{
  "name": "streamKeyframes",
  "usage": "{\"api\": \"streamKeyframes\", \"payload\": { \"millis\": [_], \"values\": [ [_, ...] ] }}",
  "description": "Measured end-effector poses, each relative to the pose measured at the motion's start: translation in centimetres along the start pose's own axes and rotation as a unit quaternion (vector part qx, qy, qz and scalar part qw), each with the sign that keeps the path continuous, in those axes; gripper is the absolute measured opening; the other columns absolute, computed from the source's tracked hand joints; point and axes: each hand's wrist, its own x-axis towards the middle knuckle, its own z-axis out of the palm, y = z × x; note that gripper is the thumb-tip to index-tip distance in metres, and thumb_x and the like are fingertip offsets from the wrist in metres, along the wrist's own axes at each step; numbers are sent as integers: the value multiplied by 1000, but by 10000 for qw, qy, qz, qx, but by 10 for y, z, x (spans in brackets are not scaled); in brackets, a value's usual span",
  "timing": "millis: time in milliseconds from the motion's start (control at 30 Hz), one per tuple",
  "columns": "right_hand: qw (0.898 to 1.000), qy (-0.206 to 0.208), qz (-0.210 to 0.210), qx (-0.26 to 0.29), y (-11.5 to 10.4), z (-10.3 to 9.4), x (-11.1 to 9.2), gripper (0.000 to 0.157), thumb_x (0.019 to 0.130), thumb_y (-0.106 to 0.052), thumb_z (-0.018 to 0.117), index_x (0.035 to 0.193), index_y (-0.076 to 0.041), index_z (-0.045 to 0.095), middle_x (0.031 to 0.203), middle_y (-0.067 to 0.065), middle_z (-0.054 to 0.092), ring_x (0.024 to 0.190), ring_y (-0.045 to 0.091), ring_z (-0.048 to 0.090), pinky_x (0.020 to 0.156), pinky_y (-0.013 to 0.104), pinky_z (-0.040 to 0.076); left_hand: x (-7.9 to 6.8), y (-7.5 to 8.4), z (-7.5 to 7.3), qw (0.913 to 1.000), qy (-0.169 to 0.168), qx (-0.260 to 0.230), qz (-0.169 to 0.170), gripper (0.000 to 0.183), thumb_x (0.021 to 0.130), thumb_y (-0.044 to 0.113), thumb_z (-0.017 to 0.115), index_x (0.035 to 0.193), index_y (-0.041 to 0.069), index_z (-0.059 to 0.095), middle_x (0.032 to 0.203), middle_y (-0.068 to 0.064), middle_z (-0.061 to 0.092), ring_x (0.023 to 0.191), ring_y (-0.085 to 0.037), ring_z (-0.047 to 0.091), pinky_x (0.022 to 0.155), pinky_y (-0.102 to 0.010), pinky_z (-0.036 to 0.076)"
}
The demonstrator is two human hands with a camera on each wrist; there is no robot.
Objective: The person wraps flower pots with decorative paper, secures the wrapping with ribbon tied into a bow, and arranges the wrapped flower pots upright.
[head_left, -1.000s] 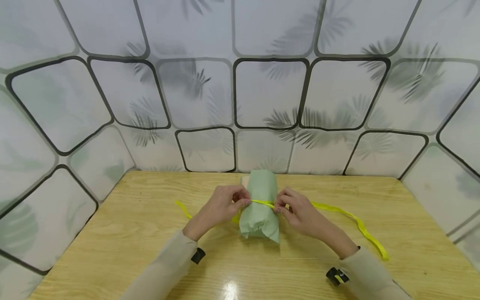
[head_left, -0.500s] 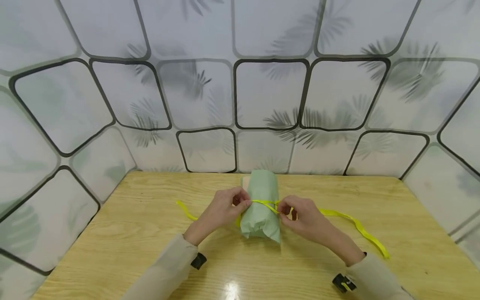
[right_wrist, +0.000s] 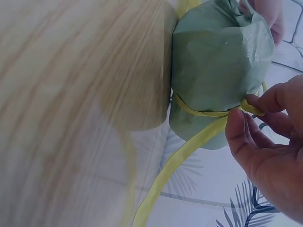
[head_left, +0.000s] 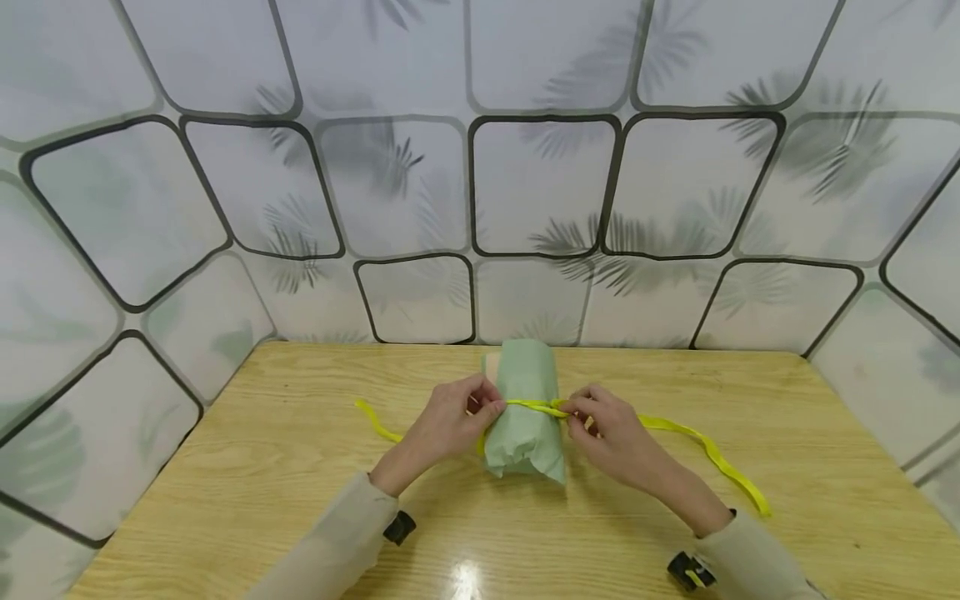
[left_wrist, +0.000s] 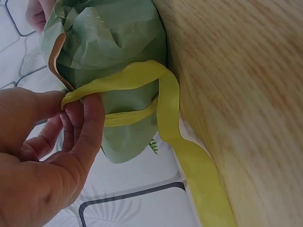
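Note:
A parcel wrapped in pale green paper (head_left: 527, 375) lies on the table between both hands, its crumpled end facing the person. Yellow ribbon (head_left: 536, 405) runs across its top and round its sides. My left hand (head_left: 457, 421) pinches the ribbon between thumb and fingers at the parcel's left edge; the left wrist view shows the pinched ribbon (left_wrist: 113, 81) and a second band behind it. On the right side my right hand (head_left: 611, 433) pinches ribbon too, where strands meet. In the right wrist view a ribbon tail (right_wrist: 180, 158) hangs down past the fingers.
The wooden table (head_left: 300, 467) reaches back to a patterned wall covering (head_left: 540, 183). One loose ribbon end (head_left: 375, 421) lies at the left, and a longer tail (head_left: 712, 454) curves over the table at the right. Dark wrist-camera mounts (head_left: 400, 527) sit at the sleeves.
My right hand has shifted slightly right and back with the ribbon; the ribbon strands now meet near the parcel's right edge. My left hand stays nearly in place, still pinching.

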Motion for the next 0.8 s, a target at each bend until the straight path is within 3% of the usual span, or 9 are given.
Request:
{"api": "streamKeyframes", "payload": {
  "millis": [200,467,800],
  "values": [
    [9995,-222,240,0,-2,0,1,15,88,5,75,99,-3,74,95,7,73,74,10,68,61,19,56,-2,0,0,9998,34,-90,-145,8,100,17,67,95,12,69,85,0,69,76,-9,63,68,-20,52],
    [9991,242,38,-343,-2,-1,1,20,81,10,76,94,-5,74,82,1,71,67,1,61,57,19,53,-5,1,-7,9995,-224,-48,-197,7,100,18,67,99,14,72,92,0,73,81,-10,67,72,-21,54],
    [9959,-45,861,-291,-10,-12,-4,15,82,7,69,89,-4,77,77,-4,60,65,-3,48,54,19,44,-4,-2,-14,9990,-362,244,50,8,99,17,68,97,12,74,86,1,74,76,-8,66,66,-19,51]
  ]
}}
